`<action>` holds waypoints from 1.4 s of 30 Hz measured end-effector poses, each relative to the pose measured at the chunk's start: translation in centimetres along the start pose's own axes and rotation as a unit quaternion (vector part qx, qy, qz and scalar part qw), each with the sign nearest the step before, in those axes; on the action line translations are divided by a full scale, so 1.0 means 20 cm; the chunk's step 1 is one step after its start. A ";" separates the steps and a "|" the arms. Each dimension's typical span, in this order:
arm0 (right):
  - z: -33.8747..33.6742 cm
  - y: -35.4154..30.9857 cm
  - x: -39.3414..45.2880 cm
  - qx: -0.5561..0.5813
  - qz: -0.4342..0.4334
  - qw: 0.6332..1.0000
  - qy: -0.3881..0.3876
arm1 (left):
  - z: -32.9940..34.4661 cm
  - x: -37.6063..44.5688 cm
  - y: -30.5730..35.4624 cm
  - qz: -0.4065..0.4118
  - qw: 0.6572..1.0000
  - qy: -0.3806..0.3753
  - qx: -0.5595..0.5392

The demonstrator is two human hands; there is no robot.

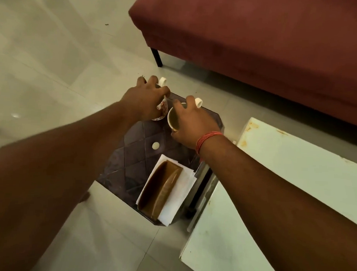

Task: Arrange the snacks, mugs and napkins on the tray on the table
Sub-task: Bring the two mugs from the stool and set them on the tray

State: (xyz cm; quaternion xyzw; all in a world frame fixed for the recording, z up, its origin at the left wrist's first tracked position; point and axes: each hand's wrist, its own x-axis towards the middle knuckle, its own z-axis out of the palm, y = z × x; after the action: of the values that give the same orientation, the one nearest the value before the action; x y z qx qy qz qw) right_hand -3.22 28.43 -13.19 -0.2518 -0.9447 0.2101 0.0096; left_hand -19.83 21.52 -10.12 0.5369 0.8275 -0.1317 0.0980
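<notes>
Here both hands (148,97) (191,123) grip mugs (175,119) above the tray (136,154).

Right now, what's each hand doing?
Left hand: grips the patterned mug from above.
Right hand: grips the plain mug by its rim.

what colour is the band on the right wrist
Red, a wound thread band, shown in the head view.
</notes>
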 end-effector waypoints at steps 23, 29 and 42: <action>-0.28 1.12 -2.27 0.145 0.361 0.920 0.047 | -0.09 -0.58 2.52 0.306 0.947 -0.023 -0.094; -0.17 1.29 -2.67 0.185 0.415 0.889 0.052 | 0.06 -0.71 2.95 0.362 0.928 -0.076 -0.049; 0.02 1.41 -2.82 0.194 0.470 0.857 0.081 | 0.23 -0.69 3.32 0.423 0.902 -0.081 0.022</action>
State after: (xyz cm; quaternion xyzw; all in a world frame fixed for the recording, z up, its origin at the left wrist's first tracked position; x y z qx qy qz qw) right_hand 59.19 23.29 -19.95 -0.6750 -0.6500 0.3474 0.0343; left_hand 46.55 33.86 -17.77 0.8258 0.5087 -0.1398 0.1994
